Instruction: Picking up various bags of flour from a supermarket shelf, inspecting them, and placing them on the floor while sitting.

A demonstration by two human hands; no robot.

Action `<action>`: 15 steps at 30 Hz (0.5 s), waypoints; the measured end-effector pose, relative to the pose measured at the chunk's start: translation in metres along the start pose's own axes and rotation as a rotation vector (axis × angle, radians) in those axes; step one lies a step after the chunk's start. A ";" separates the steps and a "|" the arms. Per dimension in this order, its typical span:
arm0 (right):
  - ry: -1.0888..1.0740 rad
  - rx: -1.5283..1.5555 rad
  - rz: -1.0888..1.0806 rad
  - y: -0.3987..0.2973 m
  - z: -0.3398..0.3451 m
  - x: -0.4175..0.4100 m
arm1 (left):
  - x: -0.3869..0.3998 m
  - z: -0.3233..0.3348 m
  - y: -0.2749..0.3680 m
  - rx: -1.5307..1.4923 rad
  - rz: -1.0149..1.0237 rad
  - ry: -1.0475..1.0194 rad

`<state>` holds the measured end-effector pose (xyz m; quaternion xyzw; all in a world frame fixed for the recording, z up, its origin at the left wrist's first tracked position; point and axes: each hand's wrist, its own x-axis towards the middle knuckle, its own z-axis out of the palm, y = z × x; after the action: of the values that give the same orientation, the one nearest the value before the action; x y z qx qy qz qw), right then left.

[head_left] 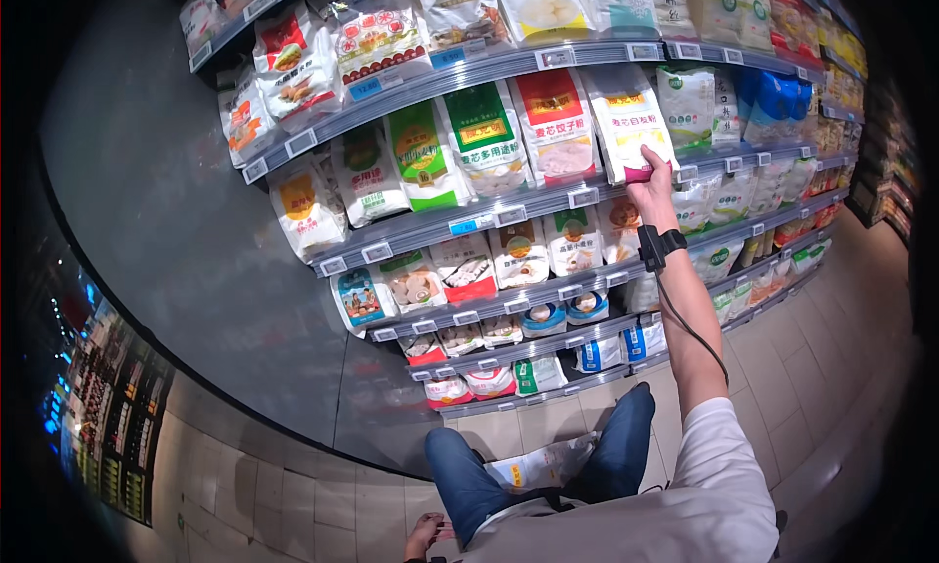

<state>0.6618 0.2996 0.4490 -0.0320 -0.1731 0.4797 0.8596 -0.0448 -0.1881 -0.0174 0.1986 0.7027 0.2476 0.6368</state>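
Observation:
My right hand (651, 179) grips the lower front of a white flour bag (622, 119), with the thumb on its face. The bag stands tilted at the front of a shelf, right of a red and white flour bag (554, 126); whether it rests on the shelf I cannot tell. A dark band with a small device and a cable is on my right wrist. My left hand (431, 531) hangs low beside my left knee, above the floor, its fingers apart with nothing seen in them. Between my legs a white printed bag (543, 466) lies, partly hidden by my thighs.
Curved shelf edges (440, 229) with price tags run across in several tiers, filled with bagged flour and noodles. A dark panel (220, 233) borders them at the left. Tiled floor (777, 372) shows at the right and below. Another stocked shelf (121, 423) stands far left.

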 end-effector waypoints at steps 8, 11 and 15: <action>0.033 -0.067 0.089 -0.006 0.026 0.047 | -0.027 -0.005 -0.012 -0.041 -0.008 0.084; 0.011 -0.073 0.097 -0.004 0.030 0.064 | -0.052 -0.002 -0.024 0.049 0.129 0.112; 0.010 -0.053 0.153 0.004 0.036 0.094 | -0.064 0.000 -0.026 0.123 0.177 0.044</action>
<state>0.6916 0.3764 0.5066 -0.0705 -0.1784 0.5392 0.8201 -0.0367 -0.2467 0.0180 0.2931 0.7100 0.2636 0.5835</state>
